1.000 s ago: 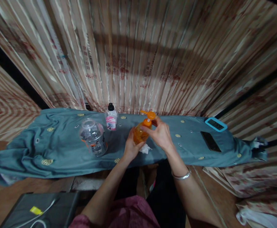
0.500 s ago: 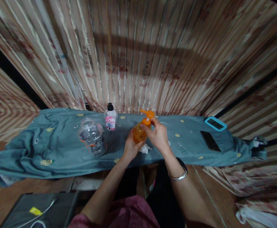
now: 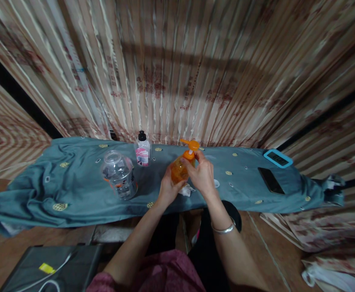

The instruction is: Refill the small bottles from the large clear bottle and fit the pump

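Observation:
An orange pump bottle (image 3: 179, 170) is tilted above the cloth-covered table, its pump head leaning up and to the right. My left hand (image 3: 168, 187) is wrapped round the bottle's body from the left. At the orange collar below the pump head, my right hand (image 3: 202, 173) has its thumb and fingers closed on the neck. A crumpled white tissue (image 3: 186, 190) lies under the bottle, partly hidden by my hands. Just right of my right hand is a small white round piece (image 3: 216, 183), too small to name.
A clear plastic jar (image 3: 119, 176) and a clear bottle with black cap and pink label (image 3: 142, 150) stand on the left. A black phone (image 3: 271, 181) and a blue-framed digital timer (image 3: 277, 158) lie on the right. Behind the teal cloth (image 3: 82, 178) hangs a striped curtain (image 3: 171, 81).
Both hands keep hold of the orange bottle in nearly the same pose. My right forearm has shifted slightly left, and more of the small white piece shows.

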